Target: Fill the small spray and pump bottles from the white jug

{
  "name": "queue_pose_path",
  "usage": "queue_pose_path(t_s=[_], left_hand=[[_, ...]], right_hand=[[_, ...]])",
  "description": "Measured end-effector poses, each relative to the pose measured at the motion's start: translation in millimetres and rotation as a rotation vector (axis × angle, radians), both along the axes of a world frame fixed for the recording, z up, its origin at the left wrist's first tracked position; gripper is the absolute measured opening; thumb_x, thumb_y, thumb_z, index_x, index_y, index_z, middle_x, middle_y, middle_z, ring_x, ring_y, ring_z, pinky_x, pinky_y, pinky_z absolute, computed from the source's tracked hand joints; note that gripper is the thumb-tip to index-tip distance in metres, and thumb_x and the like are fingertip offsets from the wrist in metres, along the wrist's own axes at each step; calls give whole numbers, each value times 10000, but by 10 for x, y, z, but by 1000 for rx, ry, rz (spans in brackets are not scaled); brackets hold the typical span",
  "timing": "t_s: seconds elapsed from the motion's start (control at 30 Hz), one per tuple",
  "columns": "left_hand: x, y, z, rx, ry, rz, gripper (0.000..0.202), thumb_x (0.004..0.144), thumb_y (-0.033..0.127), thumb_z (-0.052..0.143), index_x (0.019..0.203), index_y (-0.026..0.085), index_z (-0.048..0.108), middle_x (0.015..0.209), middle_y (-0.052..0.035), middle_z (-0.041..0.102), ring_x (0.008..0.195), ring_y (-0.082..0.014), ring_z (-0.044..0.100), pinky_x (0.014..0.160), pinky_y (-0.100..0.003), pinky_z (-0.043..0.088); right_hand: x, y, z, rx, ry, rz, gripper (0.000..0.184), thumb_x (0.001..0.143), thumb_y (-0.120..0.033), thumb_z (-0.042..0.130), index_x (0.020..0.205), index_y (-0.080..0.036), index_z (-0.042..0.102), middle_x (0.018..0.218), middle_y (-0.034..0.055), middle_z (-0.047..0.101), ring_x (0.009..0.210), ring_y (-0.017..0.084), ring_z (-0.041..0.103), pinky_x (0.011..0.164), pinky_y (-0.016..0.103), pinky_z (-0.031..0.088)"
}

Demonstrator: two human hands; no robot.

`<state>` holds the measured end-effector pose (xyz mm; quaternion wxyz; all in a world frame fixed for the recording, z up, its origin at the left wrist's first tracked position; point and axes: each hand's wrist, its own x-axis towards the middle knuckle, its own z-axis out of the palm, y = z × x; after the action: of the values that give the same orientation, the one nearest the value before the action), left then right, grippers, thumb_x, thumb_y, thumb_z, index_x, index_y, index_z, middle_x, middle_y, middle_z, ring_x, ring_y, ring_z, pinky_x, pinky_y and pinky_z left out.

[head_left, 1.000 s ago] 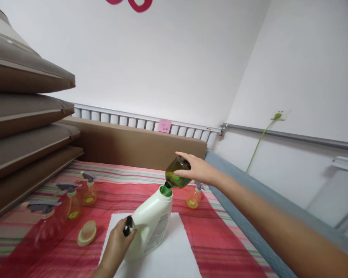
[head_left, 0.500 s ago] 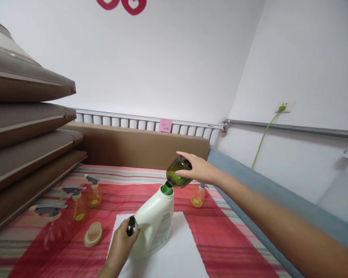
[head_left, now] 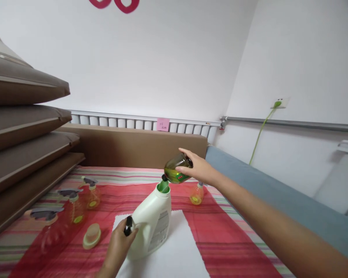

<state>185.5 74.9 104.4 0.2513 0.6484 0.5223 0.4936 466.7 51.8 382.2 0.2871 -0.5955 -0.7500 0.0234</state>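
Observation:
My right hand (head_left: 198, 168) is closed round a tilted dark green bottle (head_left: 174, 170), whose black neck points down to the left. Yellow-green liquid lies inside it. Just under that neck is the green spout (head_left: 163, 187) of a pale green jug (head_left: 150, 220), standing on a white sheet (head_left: 179, 247). My left hand (head_left: 121, 239) grips the jug at its handle side; a small black piece (head_left: 128, 226), perhaps a cap, shows between thumb and forefinger. To its left rests the jug's pale cap (head_left: 92, 236).
Several clear spray bottles (head_left: 75, 210) with grey triggers stand at the left. A clear bottle (head_left: 196, 194) with yellow liquid stands at the right. Stacked brown cushions (head_left: 29, 144) rise on the left; a blue-grey padded edge (head_left: 249, 181) runs along the right.
The green bottle has lifted slightly and lies nearer to level, its neck now at the top of the spout. The whole view has shifted slightly; the left hand keeps its grip.

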Motion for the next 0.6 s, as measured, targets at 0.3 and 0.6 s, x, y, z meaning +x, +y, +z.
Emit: queue_pose_path(t_s=[0.3, 0.6], left_hand=[[-5, 7, 34, -54, -28, 8, 401, 624, 407, 692, 935, 155, 675, 862, -95, 748, 803, -289, 692, 717, -369, 544], [24, -110, 219, -73, -31, -39, 293, 682, 349, 689, 910, 165, 682, 836, -70, 733, 774, -236, 669, 704, -319, 523]], right_hand=[[35, 7, -137, 3, 96, -16, 774, 754, -518, 630, 1418, -221, 365, 1403, 119, 479, 1233, 293, 493, 1034, 451, 390], [205, 191, -284, 12, 162, -64, 819, 724, -598, 621, 1421, -247, 373, 1374, 124, 514, 1224, 362, 504, 1009, 513, 410]])
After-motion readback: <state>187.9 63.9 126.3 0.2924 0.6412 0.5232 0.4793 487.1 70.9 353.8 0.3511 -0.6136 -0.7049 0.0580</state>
